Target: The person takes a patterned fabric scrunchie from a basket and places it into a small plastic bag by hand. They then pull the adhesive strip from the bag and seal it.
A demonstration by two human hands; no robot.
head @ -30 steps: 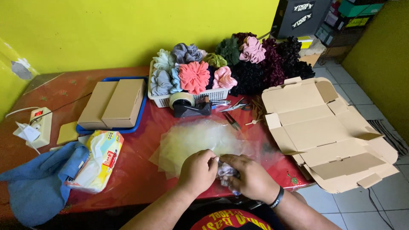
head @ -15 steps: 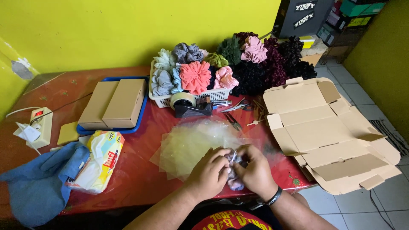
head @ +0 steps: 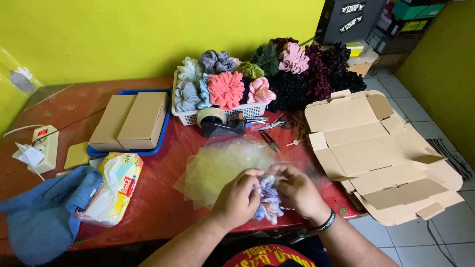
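both hands meet at the near edge of the table. the left hand (head: 237,198) and the right hand (head: 297,190) are curled in toward each other, fingers pinching a pale blue-and-white scrunchie (head: 267,200) that bunches up between them, part of it hanging below the knuckles. a dark wristband (head: 327,222) sits on the right wrist.

just beyond the fingertips lies a loose stack of clear plastic bags (head: 222,165), fanned out on the red tablecloth (head: 158,198) — the hands overlap its near corner. to the left of the left hand, a soft pack of tissues (head: 114,185) lies flat, and further left a blue cloth (head: 44,212) is crumpled against it. to the right of the right hand, a flattened cardboard box (head: 386,153) spreads open, hanging past the table's edge.

farther out, straight ahead of the hands, a tape dispenser (head: 220,121) stands with scissors (head: 269,138) just to its right. behind it a white basket (head: 247,110) is heaped with scrunchies in grey, coral, pink and pale green, and a pile of dark scrunchies (head: 316,74) sits to the basket's right. ahead and to the left, two closed brown boxes (head: 131,118) rest side by side on a blue tray (head: 166,126) — and far left, a white power strip (head: 44,146) lies near the table's edge.
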